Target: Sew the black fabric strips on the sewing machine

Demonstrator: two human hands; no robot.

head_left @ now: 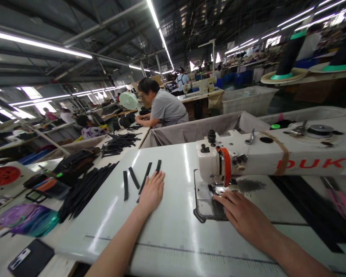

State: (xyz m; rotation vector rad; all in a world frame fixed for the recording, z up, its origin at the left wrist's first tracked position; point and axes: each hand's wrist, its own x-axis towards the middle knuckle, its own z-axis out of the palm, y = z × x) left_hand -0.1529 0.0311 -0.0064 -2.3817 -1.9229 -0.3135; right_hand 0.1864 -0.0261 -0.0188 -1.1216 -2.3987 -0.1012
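My left hand [152, 191] lies palm down on the pale sewing table [173, 231], its fingers extended over a short black strip [158, 165]. Another black strip [145, 177] runs partly beneath that hand, and two more [125, 185] [134, 177] lie just left of it. On the right, my right hand [238, 209] rests beside the needle area of the white sewing machine [259, 150], fingertips at the metal plate near the presser foot [219, 189]. Its fingers are stretched forward; no item is visible in them.
A pile of black strips [88, 188] lies left, near a phone [31, 258] and a purple-teal plastic item [29, 219]. Long black strips [308, 207] and pink-handled scissors [341, 200] lie right. A person [168, 105] leans on a table ahead, beside a cloth-lined bin [190, 130].
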